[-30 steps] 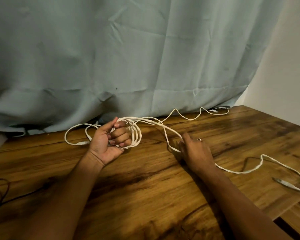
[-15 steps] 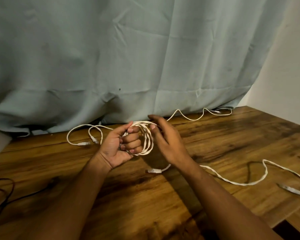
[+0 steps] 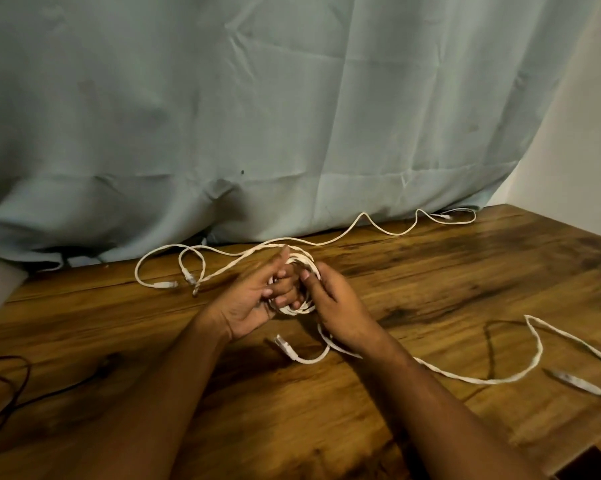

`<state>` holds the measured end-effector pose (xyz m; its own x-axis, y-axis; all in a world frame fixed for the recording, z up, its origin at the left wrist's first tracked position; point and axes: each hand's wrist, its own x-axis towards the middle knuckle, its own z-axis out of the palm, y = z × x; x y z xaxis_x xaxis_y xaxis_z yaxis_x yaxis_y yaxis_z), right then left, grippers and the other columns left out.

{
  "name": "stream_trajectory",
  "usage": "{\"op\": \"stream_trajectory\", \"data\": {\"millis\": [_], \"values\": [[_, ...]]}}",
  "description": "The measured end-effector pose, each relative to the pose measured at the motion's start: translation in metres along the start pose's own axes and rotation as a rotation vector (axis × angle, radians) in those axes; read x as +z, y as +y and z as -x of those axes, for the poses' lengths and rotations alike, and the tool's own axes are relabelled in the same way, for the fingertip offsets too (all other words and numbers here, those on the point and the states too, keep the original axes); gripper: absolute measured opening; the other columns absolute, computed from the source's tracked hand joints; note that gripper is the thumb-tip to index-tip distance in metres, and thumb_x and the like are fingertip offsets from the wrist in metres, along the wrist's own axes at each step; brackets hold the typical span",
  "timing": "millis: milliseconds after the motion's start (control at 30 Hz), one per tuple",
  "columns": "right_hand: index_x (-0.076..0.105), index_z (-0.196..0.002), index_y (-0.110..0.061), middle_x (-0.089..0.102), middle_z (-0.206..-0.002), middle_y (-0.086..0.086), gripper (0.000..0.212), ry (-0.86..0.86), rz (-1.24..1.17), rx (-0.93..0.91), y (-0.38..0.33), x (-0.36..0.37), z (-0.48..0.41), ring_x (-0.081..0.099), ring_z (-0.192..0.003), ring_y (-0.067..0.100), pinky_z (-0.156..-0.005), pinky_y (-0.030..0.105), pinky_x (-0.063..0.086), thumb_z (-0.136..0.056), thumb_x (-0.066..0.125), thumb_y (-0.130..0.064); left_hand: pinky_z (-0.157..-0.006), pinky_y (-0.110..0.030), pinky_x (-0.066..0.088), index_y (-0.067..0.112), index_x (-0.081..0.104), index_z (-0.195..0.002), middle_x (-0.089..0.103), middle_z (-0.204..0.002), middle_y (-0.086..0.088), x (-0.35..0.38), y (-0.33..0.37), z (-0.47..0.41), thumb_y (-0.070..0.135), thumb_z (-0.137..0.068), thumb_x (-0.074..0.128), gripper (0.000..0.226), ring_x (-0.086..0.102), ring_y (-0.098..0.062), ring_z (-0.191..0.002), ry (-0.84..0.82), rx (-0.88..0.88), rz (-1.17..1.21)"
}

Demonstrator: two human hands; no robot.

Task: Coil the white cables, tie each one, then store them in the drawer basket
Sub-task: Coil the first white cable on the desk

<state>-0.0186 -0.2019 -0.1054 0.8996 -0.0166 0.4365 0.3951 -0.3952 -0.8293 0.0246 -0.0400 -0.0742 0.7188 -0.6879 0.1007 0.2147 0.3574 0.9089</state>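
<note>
White cables lie loose across a dark-grained wooden counter [image 3: 430, 289], which runs back to a pale blue-green curtain [image 3: 257, 116] hanging in creases along the far edge; a plain light wall [image 3: 576, 150] shows at the right, and a thin dark cord [image 3: 11, 386] loops over the counter's near left corner.

How many separate white cables there are cannot be told, since the strands cross and merge; five plug ends are visible: three close together at the left [image 3: 184, 280], one by the curtain at the far right [image 3: 444, 216], and one just below the hands [image 3: 283, 344]; a sixth, blurred flat end [image 3: 576, 381] lies at the right edge. One coil [image 3: 301, 285] of several turns is held up at the centre; a long strand [image 3: 482, 379] trails from under the right wrist toward the right, and another [image 3: 378, 230] wanders back along the curtain.

Both forearms reach in from the near edge, bare, and meet over the middle of the counter; the left hand [image 3: 254, 303] is turned palm up, its fingers [image 3: 285, 289] curled through the coil and gripping the turns; the right hand [image 3: 337, 306] is palm down just beside it, its fingers [image 3: 309, 275] bent and pressed on the right side of the same coil, thumb tip against the loops, so the coil sits pinched between the two hands slightly above the wood.
</note>
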Motion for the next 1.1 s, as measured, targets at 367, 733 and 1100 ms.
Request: {"op": "stream_trajectory", "data": {"millis": [367,733,1100], "values": [[0.052,-0.114,-0.024,0.068,-0.094,0.001,0.023,0.004,0.531,-0.007,0.006,-0.016,0.002,0.065,-0.082,0.019,-0.072,0.049,0.055,-0.109,0.037,-0.04,-0.094,-0.051,0.048,0.009,0.06,-0.092,0.051,-0.063,-0.003,0.004,-0.009,-0.007,0.033,-0.092,0.062,0.024,0.063,-0.02,-0.064,0.094,0.009,-0.193],[0.051,-0.116,-0.024,0.069,-0.096,0.005,0.032,-0.031,0.535,-0.063,0.005,-0.02,0.006,0.066,-0.082,0.022,-0.073,0.05,0.054,-0.105,0.031,-0.047,-0.064,-0.031,0.042,0.011,0.057,-0.086,0.028,-0.05,0.006,0.009,-0.008,-0.005,0.041,-0.106,0.042,0.039,0.03,-0.009,-0.04,-0.124,-0.1,0.054],[0.062,-0.101,-0.03,0.065,-0.087,-0.01,0.033,0.015,0.079,0.011,0.0,-0.018,0.01,0.061,-0.082,0.009,-0.076,0.045,0.053,-0.105,0.042,-0.057,-0.045,-0.019,0.026,0.018,0.054,-0.077,0.034,-0.045,0.008,0.012,0.002,-0.009,0.04,-0.107,0.037,0.041,0.018,-0.006,-0.038,-0.09,0.047,0.436]]}}
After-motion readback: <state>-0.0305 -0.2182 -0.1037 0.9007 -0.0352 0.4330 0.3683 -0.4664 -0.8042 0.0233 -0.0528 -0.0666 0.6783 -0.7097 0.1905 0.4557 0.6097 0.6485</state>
